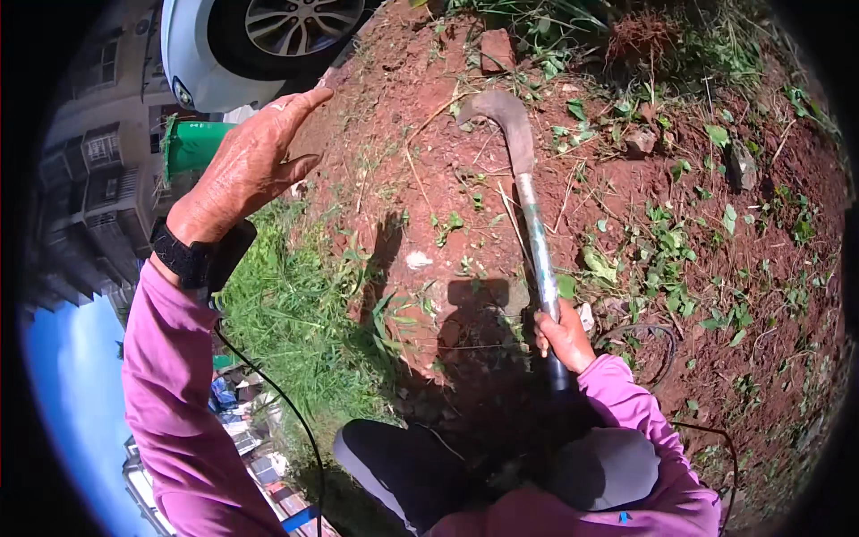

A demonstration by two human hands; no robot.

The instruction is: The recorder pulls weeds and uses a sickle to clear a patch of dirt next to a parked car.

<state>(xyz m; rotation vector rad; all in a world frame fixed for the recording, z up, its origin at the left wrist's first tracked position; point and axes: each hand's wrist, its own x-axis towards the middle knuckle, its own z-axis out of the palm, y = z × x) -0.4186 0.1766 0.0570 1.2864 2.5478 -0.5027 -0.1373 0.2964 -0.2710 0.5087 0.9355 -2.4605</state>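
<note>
My right hand [566, 337] grips the lower part of a long pale metal handle. At its far end is a rusty hooked blade [504, 121], a billhook or brush sickle, held just over or on the reddish soil [443, 174]; I cannot tell if it touches. My left hand [251, 158] is raised at the left with the fingers apart and nothing in it. A black strap with a dark device [201, 252] sits on that wrist. Cut leaves and dry stems lie on the soil around the blade.
Uprooted plants with a reddish root clump [644, 40] lie at the top right, near a brick [496, 51]. Tall grass [302, 302] grows on the left. A car [221, 60] and a green bin [194, 146] stand beyond. Stones [742, 166] and a dark cable [671, 342] lie at right.
</note>
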